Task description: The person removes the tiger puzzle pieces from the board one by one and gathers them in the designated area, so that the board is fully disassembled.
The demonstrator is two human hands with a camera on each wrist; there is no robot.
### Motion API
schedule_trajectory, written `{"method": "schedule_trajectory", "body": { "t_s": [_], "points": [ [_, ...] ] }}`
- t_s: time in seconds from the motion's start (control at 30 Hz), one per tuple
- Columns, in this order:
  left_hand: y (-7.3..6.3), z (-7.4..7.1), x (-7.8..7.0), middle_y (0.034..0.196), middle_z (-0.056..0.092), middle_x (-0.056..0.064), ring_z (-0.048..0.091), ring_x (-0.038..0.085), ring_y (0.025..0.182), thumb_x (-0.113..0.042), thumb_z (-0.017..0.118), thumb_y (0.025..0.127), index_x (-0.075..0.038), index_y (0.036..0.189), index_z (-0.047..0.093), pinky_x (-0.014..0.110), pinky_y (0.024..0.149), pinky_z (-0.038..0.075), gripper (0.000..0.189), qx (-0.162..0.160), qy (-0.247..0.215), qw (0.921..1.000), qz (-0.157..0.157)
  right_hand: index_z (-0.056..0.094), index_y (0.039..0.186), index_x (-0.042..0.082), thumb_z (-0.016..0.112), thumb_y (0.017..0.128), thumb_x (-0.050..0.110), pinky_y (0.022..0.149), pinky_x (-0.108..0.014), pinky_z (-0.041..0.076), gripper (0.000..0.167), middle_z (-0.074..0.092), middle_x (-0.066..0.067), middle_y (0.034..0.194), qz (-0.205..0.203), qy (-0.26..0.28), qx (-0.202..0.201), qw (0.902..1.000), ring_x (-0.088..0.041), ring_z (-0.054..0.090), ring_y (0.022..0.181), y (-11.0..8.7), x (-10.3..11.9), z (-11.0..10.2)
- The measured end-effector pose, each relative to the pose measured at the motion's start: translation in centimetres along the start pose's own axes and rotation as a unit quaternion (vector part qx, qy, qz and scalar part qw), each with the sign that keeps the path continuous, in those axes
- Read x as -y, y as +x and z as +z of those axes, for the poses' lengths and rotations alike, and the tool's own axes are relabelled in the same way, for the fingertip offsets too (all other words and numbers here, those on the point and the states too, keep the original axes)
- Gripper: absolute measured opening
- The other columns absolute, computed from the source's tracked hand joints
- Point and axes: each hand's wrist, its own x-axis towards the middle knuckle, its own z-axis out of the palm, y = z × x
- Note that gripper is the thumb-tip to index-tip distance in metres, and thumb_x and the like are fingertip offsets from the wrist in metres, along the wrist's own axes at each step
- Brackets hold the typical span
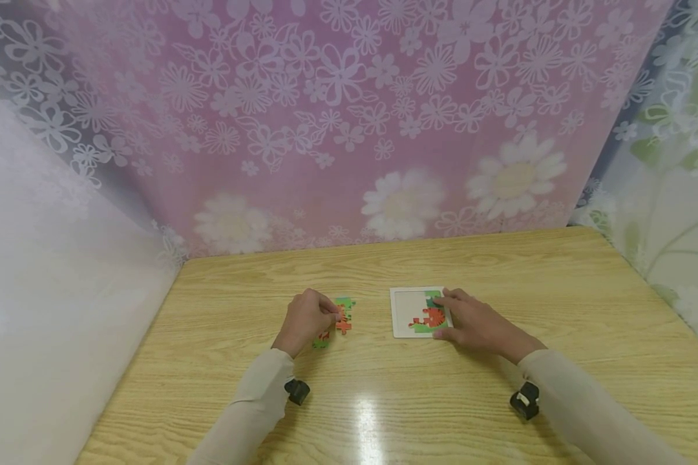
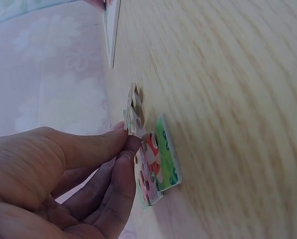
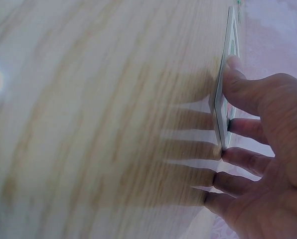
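Observation:
My left hand (image 1: 308,320) pinches a small jigsaw piece (image 2: 130,107) between thumb and fingertips, seen edge-on in the left wrist view. Close by lie loose green and red-orange pieces (image 1: 321,342), partly hidden by the hand; one green piece (image 2: 167,152) lies just beyond the fingers. To the right is a white-rimmed square puzzle board (image 1: 403,335), with red and green pieces (image 1: 435,318) in its right and lower parts. My right hand (image 1: 477,326) holds the board's right side, thumb at the lower corner and fingers near the upper one.
A light wood-grain table (image 1: 471,407) bears everything. Behind it hangs a pink flowered curtain (image 1: 326,161), with pale sheets at the left and right. Black wrist cameras (image 1: 297,391) sit on both sleeves.

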Motion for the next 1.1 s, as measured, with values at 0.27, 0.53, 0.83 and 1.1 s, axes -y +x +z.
{"method": "schedule_trajectory", "body": {
  "t_s": [0.27, 0.53, 0.83, 1.1],
  "points": [
    [0.1, 0.0, 0.0, 0.081, 0.075, 0.003, 0.068, 0.012, 0.063, -0.010, 0.078, 0.090, -0.007, 0.087, 0.081, 0.030, 0.058, 0.056, 0.005, 0.001, 0.007, 0.9999, 0.009, 0.053, 0.141, -0.004, 0.075, 0.092, 0.037, 0.099, -0.063, 0.045, 0.067, 0.044, -0.036, 0.144, -0.003, -0.004, -0.002, 1.0000, -0.053, 0.050, 0.128, 0.0, 0.0, 0.0],
    [0.0, 0.0, -0.1, 0.085, 0.075, 0.004, 0.066, 0.013, 0.066, -0.013, 0.079, 0.089, -0.007, 0.088, 0.081, 0.033, 0.061, 0.056, 0.007, -0.001, 0.021, 0.9996, 0.016, 0.053, 0.142, -0.004, 0.074, 0.093, 0.039, 0.099, -0.063, 0.045, 0.068, 0.043, -0.036, 0.145, -0.005, 0.002, 0.002, 1.0000, -0.053, 0.049, 0.128, 0.0, 0.0, -0.1],
    [0.0, 0.2, -0.9, 0.084, 0.075, 0.003, 0.067, 0.014, 0.070, -0.014, 0.080, 0.089, -0.006, 0.088, 0.081, 0.034, 0.064, 0.057, 0.007, 0.007, 0.026, 0.9993, 0.027, 0.053, 0.142, -0.004, 0.075, 0.092, 0.038, 0.099, -0.063, 0.045, 0.069, 0.043, -0.036, 0.145, 0.000, 0.001, 0.001, 1.0000, -0.053, 0.049, 0.128, 0.0, 0.0, 0.0],
    [0.8, 2.5, -2.5, 0.090, 0.076, 0.006, 0.070, 0.016, 0.077, -0.011, 0.079, 0.089, -0.004, 0.095, 0.080, 0.033, 0.069, 0.058, 0.009, 0.030, 0.012, 0.9978, 0.058, 0.052, 0.142, -0.004, 0.075, 0.092, 0.038, 0.100, -0.063, 0.045, 0.069, 0.042, -0.036, 0.146, 0.001, 0.003, 0.004, 1.0000, -0.053, 0.048, 0.130, 0.0, 0.1, -0.1]
  ]
}}
